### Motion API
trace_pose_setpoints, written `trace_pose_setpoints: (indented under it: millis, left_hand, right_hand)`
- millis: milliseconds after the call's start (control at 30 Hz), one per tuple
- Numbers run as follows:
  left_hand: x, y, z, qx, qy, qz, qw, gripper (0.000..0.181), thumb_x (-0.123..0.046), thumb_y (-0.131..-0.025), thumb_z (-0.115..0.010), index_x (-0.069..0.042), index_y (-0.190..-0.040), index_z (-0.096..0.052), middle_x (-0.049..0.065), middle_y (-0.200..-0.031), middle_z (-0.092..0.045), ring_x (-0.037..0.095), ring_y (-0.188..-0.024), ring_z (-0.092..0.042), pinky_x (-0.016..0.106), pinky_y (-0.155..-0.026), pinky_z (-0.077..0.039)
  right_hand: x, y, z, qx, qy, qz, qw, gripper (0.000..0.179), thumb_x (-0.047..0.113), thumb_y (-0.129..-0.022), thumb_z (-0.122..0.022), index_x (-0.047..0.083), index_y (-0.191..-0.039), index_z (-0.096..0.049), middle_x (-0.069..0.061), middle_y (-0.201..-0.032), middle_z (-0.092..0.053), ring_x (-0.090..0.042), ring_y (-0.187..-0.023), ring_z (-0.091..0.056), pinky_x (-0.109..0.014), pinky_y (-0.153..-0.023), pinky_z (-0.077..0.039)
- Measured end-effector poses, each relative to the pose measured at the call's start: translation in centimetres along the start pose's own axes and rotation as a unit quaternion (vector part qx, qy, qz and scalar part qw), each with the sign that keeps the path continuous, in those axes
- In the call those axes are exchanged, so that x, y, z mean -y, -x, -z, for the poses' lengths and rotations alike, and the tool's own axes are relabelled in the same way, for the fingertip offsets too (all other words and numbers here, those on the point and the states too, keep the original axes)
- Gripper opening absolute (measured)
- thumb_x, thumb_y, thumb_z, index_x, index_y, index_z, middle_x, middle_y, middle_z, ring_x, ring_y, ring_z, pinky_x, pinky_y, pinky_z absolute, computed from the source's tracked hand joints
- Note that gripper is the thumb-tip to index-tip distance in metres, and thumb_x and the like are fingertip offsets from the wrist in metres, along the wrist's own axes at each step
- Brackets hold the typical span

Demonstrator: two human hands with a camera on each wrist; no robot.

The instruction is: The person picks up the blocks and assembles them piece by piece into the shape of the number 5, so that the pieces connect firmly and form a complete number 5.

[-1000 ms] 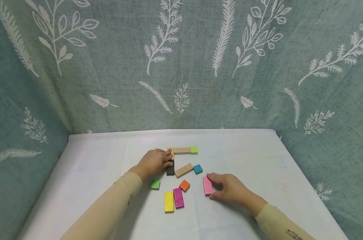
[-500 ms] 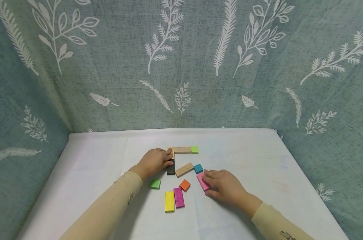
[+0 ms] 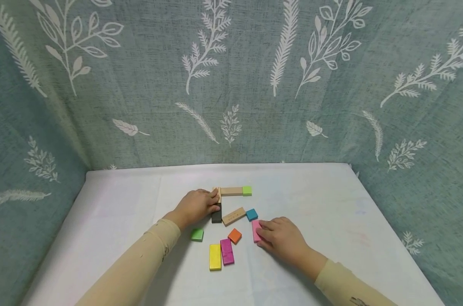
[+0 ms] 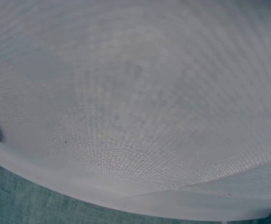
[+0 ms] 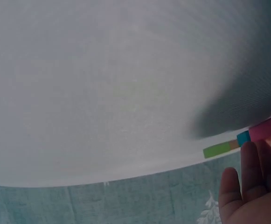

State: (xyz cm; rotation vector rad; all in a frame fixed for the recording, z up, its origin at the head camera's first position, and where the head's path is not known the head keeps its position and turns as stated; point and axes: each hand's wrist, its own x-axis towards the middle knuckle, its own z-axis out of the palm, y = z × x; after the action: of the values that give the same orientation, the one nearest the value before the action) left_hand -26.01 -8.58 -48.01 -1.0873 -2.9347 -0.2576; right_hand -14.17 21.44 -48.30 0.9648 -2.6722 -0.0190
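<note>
My left hand (image 3: pixel 194 208) rests its fingertips on a pale wooden block (image 3: pixel 219 196) and the black block (image 3: pixel 216 216) just below it. My right hand (image 3: pixel 286 240) holds a pink block (image 3: pixel 255 231) between fingers and thumb, the block standing lengthwise below a small blue block (image 3: pixel 251 214). In the right wrist view, the fingers (image 5: pixel 250 165) lie along the pink block (image 5: pixel 266 128). A slanted wooden block (image 3: pixel 234 216) reaches from the black block towards the blue one. An orange block (image 3: pixel 234 236) sits left of the pink one.
Beyond them, a long wooden block (image 3: pixel 231 191) meets a lime green block (image 3: pixel 247 191). Nearer me lie a green block (image 3: pixel 197 235), a yellow block (image 3: pixel 215 257) and a magenta block (image 3: pixel 227 252). A leaf-patterned curtain (image 3: pixel 254 140) borders the white table (image 3: pixel 311 182).
My right hand has moved the pink block left and slightly away from me, up near the blue block, tilting it and then straightening it. My left hand has stayed in place.
</note>
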Motion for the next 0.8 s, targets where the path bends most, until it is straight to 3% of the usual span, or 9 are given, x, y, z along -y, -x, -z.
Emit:
trace_pose_setpoints:
  millis: [367,633,800]
  left_hand:
    - [0.04,0.05,-0.02,0.004,-0.007,0.003,1.0,0.047,-0.042,-0.098,-0.061,-0.016,-0.137,-0.065,0.006,-0.149,-0.055,0.031,-0.126,-0.062,0.048,-0.103,-0.051]
    - [0.03,0.13,0.14,0.003,-0.006,0.003,1.0,0.046,-0.041,-0.098,-0.062,-0.015,-0.136,-0.065,0.006,-0.149,-0.056,0.032,-0.125,-0.062,0.049,-0.102,-0.051]
    - [-0.1,-0.18,0.37,0.008,-0.022,-0.002,0.9997,0.045,-0.041,-0.098,-0.062,-0.016,-0.136,-0.066,0.006,-0.147,-0.057,0.031,-0.123,-0.063,0.049,-0.101,-0.052]
  right_hand:
    - [0.23,-0.17,-0.36,-0.011,0.011,0.003,0.9999,0.041,0.044,-0.084,-0.08,0.019,-0.116,-0.078,-0.001,-0.118,-0.075,-0.018,-0.1,-0.071,-0.036,-0.088,-0.056]
    - [0.38,-0.11,-0.26,0.012,-0.006,-0.02,0.9997,0.046,0.047,-0.086,-0.076,0.019,-0.123,-0.075,-0.002,-0.125,-0.073,-0.019,-0.102,-0.071,-0.038,-0.088,-0.057]
    - [0.7,0.08,0.53,0.0,-0.025,-0.022,0.9994,0.047,0.048,-0.086,-0.077,0.019,-0.123,-0.074,-0.002,-0.128,-0.072,-0.019,-0.103,-0.072,-0.038,-0.089,-0.057]
